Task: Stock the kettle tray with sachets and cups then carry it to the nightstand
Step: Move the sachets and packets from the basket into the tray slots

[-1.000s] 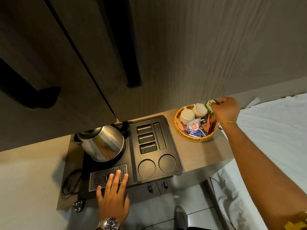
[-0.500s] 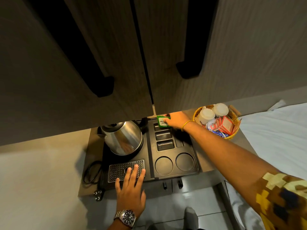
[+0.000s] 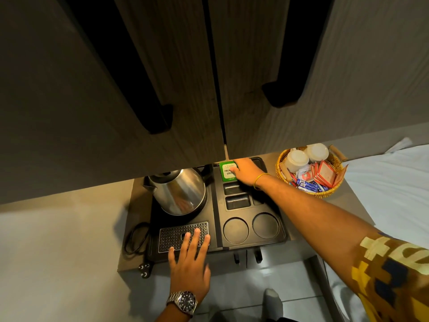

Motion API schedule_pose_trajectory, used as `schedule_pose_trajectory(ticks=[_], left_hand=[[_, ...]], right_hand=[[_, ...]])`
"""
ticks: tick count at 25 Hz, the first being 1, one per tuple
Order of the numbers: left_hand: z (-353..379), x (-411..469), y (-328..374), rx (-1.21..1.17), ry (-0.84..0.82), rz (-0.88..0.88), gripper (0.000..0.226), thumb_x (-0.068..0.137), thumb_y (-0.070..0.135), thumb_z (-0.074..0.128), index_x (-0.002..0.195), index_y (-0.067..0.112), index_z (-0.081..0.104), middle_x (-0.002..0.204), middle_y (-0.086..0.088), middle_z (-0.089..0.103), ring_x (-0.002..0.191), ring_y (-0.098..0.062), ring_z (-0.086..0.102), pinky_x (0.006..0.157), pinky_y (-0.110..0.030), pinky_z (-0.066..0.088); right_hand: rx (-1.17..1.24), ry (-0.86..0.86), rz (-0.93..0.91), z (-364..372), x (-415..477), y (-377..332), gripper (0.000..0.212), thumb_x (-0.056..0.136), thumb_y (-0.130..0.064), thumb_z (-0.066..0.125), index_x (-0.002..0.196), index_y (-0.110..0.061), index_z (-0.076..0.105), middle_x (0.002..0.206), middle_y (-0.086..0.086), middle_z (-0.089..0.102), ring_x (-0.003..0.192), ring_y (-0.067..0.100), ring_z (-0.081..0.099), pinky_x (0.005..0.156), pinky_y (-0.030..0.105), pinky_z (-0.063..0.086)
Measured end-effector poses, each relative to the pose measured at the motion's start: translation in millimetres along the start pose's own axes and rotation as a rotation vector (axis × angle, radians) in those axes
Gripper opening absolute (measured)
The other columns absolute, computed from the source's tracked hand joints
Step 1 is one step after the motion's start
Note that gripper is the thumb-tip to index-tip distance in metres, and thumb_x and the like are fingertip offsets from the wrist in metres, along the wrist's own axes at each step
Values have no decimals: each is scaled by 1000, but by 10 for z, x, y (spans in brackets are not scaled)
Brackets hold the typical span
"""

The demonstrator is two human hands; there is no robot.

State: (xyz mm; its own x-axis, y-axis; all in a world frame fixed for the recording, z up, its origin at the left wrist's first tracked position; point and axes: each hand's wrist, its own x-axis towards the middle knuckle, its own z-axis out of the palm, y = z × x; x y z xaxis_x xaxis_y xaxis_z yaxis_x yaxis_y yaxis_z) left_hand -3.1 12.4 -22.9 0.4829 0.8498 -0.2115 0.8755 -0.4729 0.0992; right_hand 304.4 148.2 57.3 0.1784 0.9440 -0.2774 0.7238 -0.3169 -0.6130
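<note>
Change: a second ago our right hand (image 3: 247,171) was over the basket (image 3: 282,180) with a green sachet (image 3: 227,171) pinched in it; now it is at the far slot of the tray (image 3: 282,237), and the sachet lies flat over that slot.
Right fingers: they rest on the sachet's right edge, pressing or just letting go — we cannot tell whether they grip it.
Left hand: our left hand (image 3: 189,256) is spread flat on the drip grille (image 3: 183,235), as it was before, holding nothing; we judge it steadies the tray.
Sachet: at the back of the tray, just right of the kettle (image 3: 178,191), close under the cupboard (image 3: 139,89) edge.
Meaning: the first sachet looks delivered. The two slots nearer us are bare, and so are both round cup wells.
Left to do: the cups (image 3: 306,155) and the other sachets (image 3: 321,175) sit in the basket on the tabletop (image 3: 346,201), so stocking has hardly begun, and the carry is well off.
Hidden: the cupboard overhangs the tray's back edge, so we cannot see whether the sachet sits down in its slot or only on top.
Hard to read: part of the sachet's print lies under our fingers, and our forearm covers the long slot on the right.
Cut off: the nightstand is not in view — only the edge of the bed (image 3: 394,182).
</note>
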Motion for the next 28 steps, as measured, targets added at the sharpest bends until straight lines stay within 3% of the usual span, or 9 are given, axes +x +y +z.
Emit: schedule_pose_trajectory(ticks=[3, 6, 8, 10, 12, 16, 21, 25, 28], left_hand=[[9, 5, -11, 10, 6, 7, 109, 59, 43, 73, 155, 38, 21, 164, 0, 26, 149, -23, 22, 106, -66, 36], [29, 12, -14, 19, 7, 15, 108, 58, 44, 76, 154, 36, 27, 164, 0, 26, 149, -23, 22, 105, -66, 36], [25, 22, 2, 19, 13, 14, 106, 58, 44, 77, 153, 36, 30, 164, 0, 26, 148, -23, 24, 106, -66, 35], [-1, 26, 23, 9, 15, 9, 106, 56, 43, 80, 151, 35, 34, 163, -1, 30, 146, -25, 31, 104, -66, 35], [-24, 34, 69, -2, 21, 19, 107, 49, 40, 86, 147, 32, 42, 159, -4, 37, 141, -29, 41, 100, -68, 36], [-68, 26, 144, -24, 66, 15, 110, 42, 35, 91, 142, 31, 46, 154, -6, 45, 135, -32, 49, 100, -68, 34], [-76, 13, 160, 3, 97, 34, 98, 50, 39, 71, 142, 31, 39, 152, -7, 48, 136, -30, 45, 102, -67, 30], [-65, 14, 122, 22, 61, 34, 96, 50, 39, 69, 143, 30, 44, 154, -6, 46, 137, -31, 46, 102, -67, 28], [-52, 23, 105, 18, 35, 29, 99, 49, 40, 77, 143, 30, 47, 156, -4, 43, 138, -30, 45, 102, -66, 28]], right_hand=[[-59, 45, 13, 5, -34, 35, 40, 103, -28, 55, 133, -1, 58, 134, 22, 60, 126, 37, 56, 108, 45, 44], [-74, 190, 51, -107, -137, 159, 44, 101, -40, 56, 119, -1, 65, 120, 22, 64, 113, 37, 61, 94, 43, 48], [-67, 404, 44, -261, -320, 373, 36, 98, -34, 58, 106, 0, 68, 109, 23, 66, 104, 39, 64, 84, 38, 46], [-92, 735, 60, -431, -575, 766, 21, 90, -24, 66, 99, -5, 67, 104, 21, 66, 97, 40, 65, 79, 38, 48], [-32, 931, 190, -593, -887, 1260, 26, 84, -22, 69, 108, -12, 64, 115, 17, 66, 105, 38, 63, 83, 42, 53], [-166, 754, 486, -548, -1182, 1782, 61, 76, -43, 76, 126, -19, 53, 137, 14, 53, 124, 38, 50, 95, 53, 50], [-148, 685, 459, -367, -1129, 1703, 92, 68, -56, 83, 144, -29, 40, 157, 9, 32, 141, 36, 41, 106, 58, 43], [-118, 774, 409, -382, -1035, 1671, 79, 72, -46, 84, 139, -29, 46, 161, -1, 27, 139, 28, 46, 109, 54, 44], [-26, 821, 410, -423, -986, 1693, 65, 78, -37, 84, 133, -26, 51, 156, 1, 38, 130, 28, 56, 108, 50, 45]])
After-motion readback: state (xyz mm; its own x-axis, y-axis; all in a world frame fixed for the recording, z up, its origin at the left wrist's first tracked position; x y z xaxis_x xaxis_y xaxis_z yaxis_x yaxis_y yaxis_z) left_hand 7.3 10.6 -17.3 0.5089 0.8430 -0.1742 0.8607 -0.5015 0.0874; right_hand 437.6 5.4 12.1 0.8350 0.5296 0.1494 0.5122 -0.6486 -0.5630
